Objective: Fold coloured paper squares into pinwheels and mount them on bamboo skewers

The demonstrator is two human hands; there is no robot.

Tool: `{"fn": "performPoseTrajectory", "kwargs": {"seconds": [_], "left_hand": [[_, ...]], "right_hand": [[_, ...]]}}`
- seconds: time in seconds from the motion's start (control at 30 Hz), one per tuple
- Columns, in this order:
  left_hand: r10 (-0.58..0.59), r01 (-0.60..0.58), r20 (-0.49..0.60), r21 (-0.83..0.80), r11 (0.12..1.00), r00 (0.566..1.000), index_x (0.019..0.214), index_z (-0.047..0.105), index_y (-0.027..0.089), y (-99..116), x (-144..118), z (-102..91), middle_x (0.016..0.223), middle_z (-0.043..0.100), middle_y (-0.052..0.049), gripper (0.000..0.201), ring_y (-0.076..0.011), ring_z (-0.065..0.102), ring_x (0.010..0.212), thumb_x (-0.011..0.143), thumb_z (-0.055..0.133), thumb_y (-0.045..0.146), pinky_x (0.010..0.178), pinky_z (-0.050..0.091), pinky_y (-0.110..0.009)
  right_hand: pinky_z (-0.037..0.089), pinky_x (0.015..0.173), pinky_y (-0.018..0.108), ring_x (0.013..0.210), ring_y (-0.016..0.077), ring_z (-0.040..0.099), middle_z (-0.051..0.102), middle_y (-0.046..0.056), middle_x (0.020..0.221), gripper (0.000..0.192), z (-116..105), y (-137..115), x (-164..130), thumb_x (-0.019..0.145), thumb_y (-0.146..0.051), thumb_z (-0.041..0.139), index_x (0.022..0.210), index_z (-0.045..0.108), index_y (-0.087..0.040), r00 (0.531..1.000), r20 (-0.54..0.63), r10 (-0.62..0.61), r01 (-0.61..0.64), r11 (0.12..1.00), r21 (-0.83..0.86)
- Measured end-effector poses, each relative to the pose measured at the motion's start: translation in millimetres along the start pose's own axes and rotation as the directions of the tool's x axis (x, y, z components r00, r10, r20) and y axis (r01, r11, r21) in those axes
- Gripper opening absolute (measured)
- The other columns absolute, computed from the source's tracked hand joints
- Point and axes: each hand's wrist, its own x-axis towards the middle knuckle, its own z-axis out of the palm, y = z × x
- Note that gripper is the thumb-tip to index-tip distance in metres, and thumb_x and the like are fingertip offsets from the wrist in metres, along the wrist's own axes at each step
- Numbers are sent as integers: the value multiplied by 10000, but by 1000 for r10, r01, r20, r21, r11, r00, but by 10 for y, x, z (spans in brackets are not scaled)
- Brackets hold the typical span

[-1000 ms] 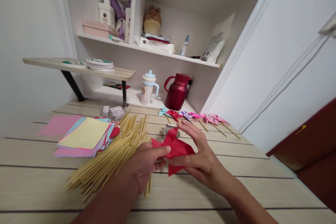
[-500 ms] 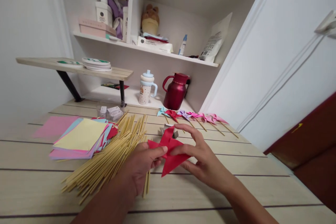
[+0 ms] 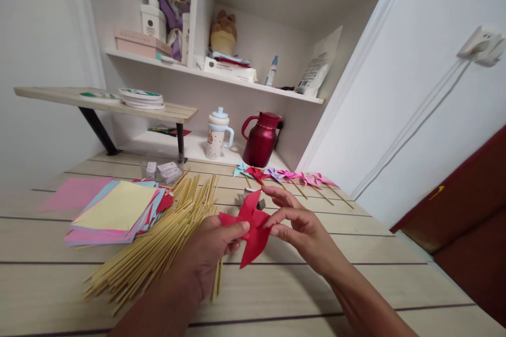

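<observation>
A red paper pinwheel (image 3: 255,237) is held up over the table between both hands, its blades folded toward the middle. My left hand (image 3: 219,245) is closed on it, thumb pressed at the centre. My right hand (image 3: 298,226) pinches the right-hand blade between thumb and fingers. Behind the pinwheel sits a small grey metallic object (image 3: 245,196), partly covered. To the left lies a large pile of thin wooden sticks (image 3: 158,253), some of it hidden by my left forearm. A stack of coloured paper sheets (image 3: 114,208) rests beside the sticks, yellow on top.
Several pinwheels on sticks (image 3: 304,178) lie in a row at the back right. A red jug (image 3: 260,139) and a cup with a handle (image 3: 216,134) stand behind them. A clear box of small white packets (image 3: 164,170) is near the raised wooden shelf (image 3: 174,111).
My right fingers have shifted from across the right blade to pinching its tip, and the blade is now folded inward. My left hand keeps its hold. The view has shifted slightly.
</observation>
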Motion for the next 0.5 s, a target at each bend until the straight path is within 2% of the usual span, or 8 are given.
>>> {"fn": "performPoseTrajectory", "kwargs": {"seconds": [0.17,0.33,0.5], "left_hand": [[42,-42,19,32,999,999,861,691,169,-8,-25,15,885,736,-56,259,-191,637,849,675,782,324,789,448,-317],[100,-103,38,84,991,994,790,687,177,-37,-36,39,794,716,-43,210,-202,627,802,696,756,351,771,435,-332],[94,-98,58,86,991,994,756,699,181,-24,-39,60,756,695,-33,183,-209,610,807,671,743,337,763,424,-333]], "right_hand": [[378,1112,536,1367,306,427,509,53,1425,95,73,-27,-5,845,-355,716,833,771,-279,999,-10,39,-39,999,-20],[475,1018,453,1261,287,523,597,81,1255,107,115,-50,-5,831,-328,729,768,739,-243,996,-75,37,-42,997,-64],[477,987,443,1176,274,572,607,91,1194,123,128,-58,-9,876,-296,670,778,705,-230,995,-103,-3,-9,993,-120]]}}
